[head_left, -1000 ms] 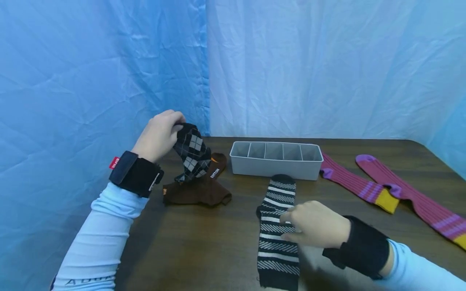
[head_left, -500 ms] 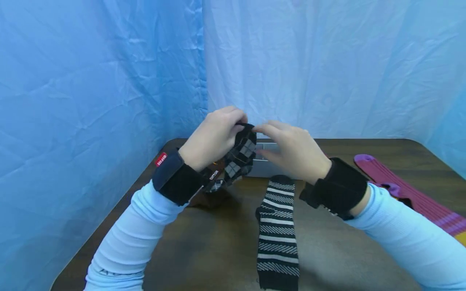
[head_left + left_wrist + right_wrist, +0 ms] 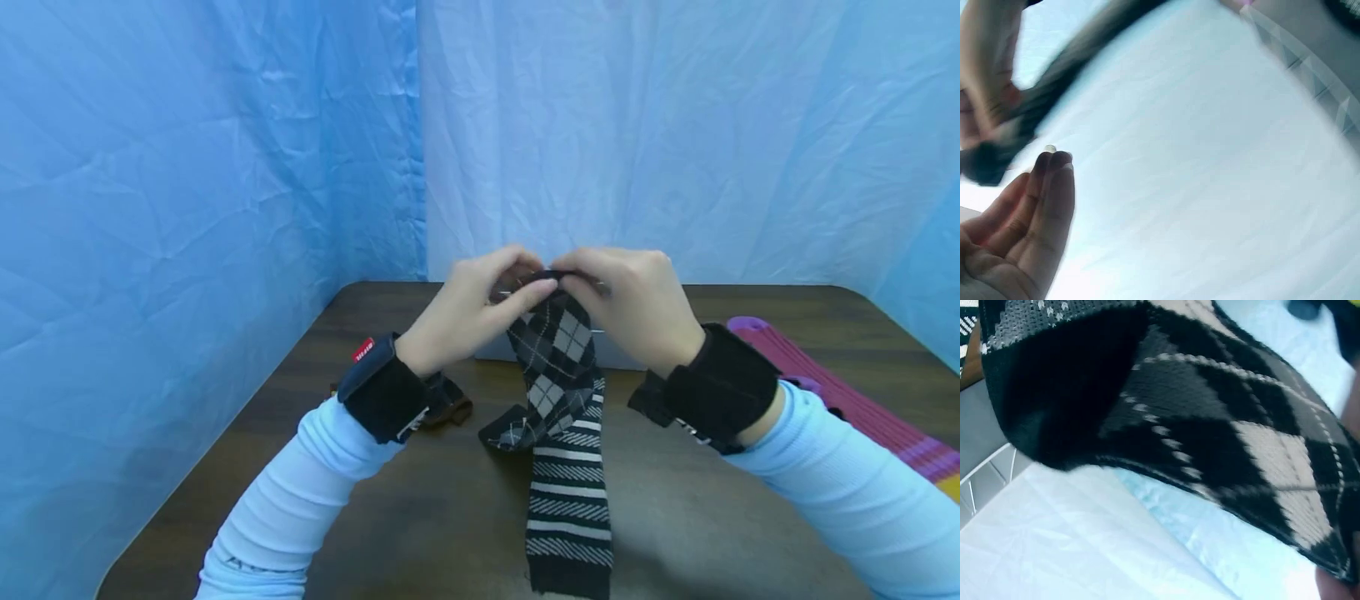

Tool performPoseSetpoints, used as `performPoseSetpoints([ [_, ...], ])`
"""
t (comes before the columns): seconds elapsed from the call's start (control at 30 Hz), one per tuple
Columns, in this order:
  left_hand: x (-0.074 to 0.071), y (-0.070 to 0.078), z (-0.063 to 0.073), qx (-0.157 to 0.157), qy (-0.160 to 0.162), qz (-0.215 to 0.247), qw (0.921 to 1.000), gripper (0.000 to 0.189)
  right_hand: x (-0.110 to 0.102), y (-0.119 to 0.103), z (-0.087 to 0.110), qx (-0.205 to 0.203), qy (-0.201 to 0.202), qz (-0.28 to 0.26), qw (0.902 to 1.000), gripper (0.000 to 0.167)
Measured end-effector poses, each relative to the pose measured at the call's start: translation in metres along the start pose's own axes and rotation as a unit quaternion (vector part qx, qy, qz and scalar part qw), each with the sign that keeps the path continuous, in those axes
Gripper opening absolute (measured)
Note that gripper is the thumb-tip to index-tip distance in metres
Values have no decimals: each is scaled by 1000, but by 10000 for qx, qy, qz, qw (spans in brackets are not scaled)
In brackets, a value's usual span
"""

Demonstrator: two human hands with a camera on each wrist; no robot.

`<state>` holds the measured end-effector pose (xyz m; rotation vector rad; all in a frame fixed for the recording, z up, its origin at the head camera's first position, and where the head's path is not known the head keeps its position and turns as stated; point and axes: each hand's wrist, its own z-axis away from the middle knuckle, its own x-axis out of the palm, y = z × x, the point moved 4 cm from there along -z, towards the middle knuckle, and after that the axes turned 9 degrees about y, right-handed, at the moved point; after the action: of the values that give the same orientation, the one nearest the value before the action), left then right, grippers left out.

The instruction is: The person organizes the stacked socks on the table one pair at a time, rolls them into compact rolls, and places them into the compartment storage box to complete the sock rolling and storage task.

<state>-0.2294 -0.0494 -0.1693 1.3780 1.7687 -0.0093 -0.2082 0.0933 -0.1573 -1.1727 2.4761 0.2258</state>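
Note:
A black and grey argyle sock (image 3: 558, 358) hangs from both hands in the head view, its foot over a black and white striped sock (image 3: 570, 508) on the table. My left hand (image 3: 480, 304) pinches the cuff between thumb and fingers. From the other side, my right hand (image 3: 637, 300) pinches the same dark cuff. The right wrist view is largely filled by the argyle sock (image 3: 1210, 412), hanging spread and slack. In the left wrist view, the sock is a blurred dark band.
Behind the hands, a grey divided box (image 3: 495, 348) is mostly hidden. Brown and dark patterned socks (image 3: 453, 412) lie left, partly behind the left wrist. A maroon ribbed sock (image 3: 847, 400) lies right. Blue curtains (image 3: 300, 142) enclose the table's back and left.
My left hand has carried the argyle sock rightward from above the brown sock. My right hand has left the striped sock, risen and joined at the argyle sock's cuff, which now hangs lengthwise.

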Motion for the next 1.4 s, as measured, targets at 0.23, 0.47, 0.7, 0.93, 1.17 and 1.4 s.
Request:
performPoseSetpoints([
  [0.23, 53, -57, 48, -846, -1677, 499, 9809, 49, -20, 2, -17, 259, 356, 39, 9990, 10],
  [0.47, 90, -73, 68, -992, -1980, 158, 9750, 25, -45, 13, -33, 658, 956, 215, 9930, 12],
  [0.7, 97, -76, 71, -903, -1858, -42, 9784, 10, -52, 24, -29, 848, 960, 404, 9909, 12],
  [0.93, 99, -81, 60, -932, -1566, 339, 9827, 19, -61, 25, -28, 892, 1045, 400, 9897, 13],
  [1.17, 61, -23, 36, 638, 2022, 511, 9759, 29, -59, 15, -31, 779, 1096, 880, 9870, 12],
  [1.4, 48, 32, 2, 2, 1505, 2711, 9507, 37, -41, 3, -23, 847, 521, 773, 9920, 9],
])
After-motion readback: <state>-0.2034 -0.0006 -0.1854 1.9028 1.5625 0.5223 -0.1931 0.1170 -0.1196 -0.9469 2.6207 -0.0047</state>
